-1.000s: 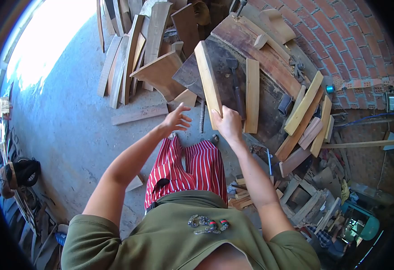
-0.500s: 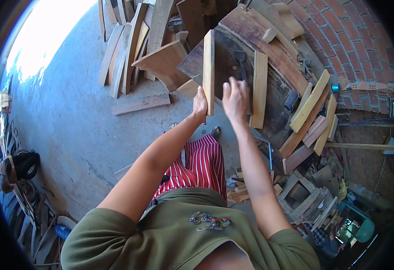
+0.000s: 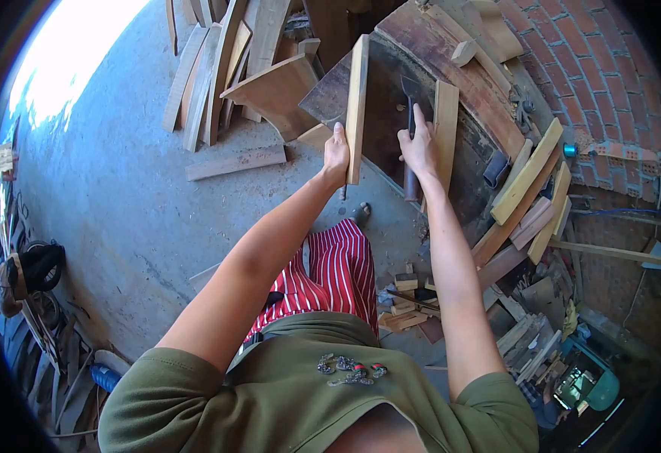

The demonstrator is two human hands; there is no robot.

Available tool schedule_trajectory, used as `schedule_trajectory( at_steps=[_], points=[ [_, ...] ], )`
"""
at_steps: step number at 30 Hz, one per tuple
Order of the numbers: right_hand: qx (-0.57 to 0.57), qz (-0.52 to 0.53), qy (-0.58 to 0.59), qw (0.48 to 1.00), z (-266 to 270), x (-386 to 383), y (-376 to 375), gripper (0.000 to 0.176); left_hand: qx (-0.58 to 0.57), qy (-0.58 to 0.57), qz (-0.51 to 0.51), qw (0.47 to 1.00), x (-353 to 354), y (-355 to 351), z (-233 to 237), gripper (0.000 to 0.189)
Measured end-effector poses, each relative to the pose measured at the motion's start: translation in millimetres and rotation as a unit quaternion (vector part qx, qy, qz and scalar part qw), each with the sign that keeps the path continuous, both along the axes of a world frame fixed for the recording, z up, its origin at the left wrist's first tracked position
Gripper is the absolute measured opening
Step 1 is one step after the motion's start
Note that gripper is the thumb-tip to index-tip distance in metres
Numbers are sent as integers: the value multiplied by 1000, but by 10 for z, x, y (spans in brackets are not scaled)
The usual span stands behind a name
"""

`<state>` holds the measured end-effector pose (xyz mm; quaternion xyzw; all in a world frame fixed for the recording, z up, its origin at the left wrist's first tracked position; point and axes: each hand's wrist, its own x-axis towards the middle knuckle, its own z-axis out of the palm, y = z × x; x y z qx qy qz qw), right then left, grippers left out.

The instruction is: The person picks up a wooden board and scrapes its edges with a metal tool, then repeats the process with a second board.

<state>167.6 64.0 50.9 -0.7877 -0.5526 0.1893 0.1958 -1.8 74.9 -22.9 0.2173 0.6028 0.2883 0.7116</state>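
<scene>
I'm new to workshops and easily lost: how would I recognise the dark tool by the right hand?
Start from the brick wall at upper right, then move left to the dark worktop. Over it, at the person's right hand, is a long, slim tool. Its dark handle and flat, flared end set it apart from the pale boards on either side.

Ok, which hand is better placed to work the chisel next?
Probably the right hand: it is right at the chisel, though how firmly it grips is unclear. The left hand looks less free, as it is holding the wooden plank.
</scene>
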Motion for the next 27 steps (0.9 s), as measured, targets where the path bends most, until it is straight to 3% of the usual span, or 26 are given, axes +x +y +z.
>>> schedule_trajectory(
  at_steps=[1, 3, 6, 10, 13, 16, 19, 22, 25, 27],
  points=[
    [-30, -35, 112, 993, 269, -143, -90, 66, -1, -3, 0, 1000, 12, -13, -1, 74],
    [-6, -41, 177, 983, 381, -272, -261, 65, 0, -36, 25, 999, -3, -53, 7, 73],
    [40, 3, 181, 983, 282, -418, -482, 63, -27, -39, 28, 998, 13, -68, -79, 73],
    [22, 35, 126, 991, 547, -813, -640, 49, -25, -67, 38, 997, -5, -40, -117, 66],
    [7, 99, 3, 995, 559, -958, -688, 51, -11, -71, 94, 993, 59, -36, -4, 66],
    [-27, 92, -49, 994, 602, -1094, -719, 55, -31, -63, 81, 994, 84, -31, 85, 66],
    [-103, 92, -77, 987, 654, -1151, -643, 60, -56, -43, 63, 996, 49, -28, 166, 66],
    [-75, 90, -89, 989, 657, -1163, -278, 57, 2, 2, 14, 1000, 48, -26, 179, 67],
    [-80, 76, -87, 990, 677, -1154, -4, 54, 6, -81, 68, 994, 106, -32, 27, 68],
    [-73, 67, -66, 993, 706, -1157, -5, 55, -3, -49, 53, 997, 85, -27, 9, 69]
  ],
)
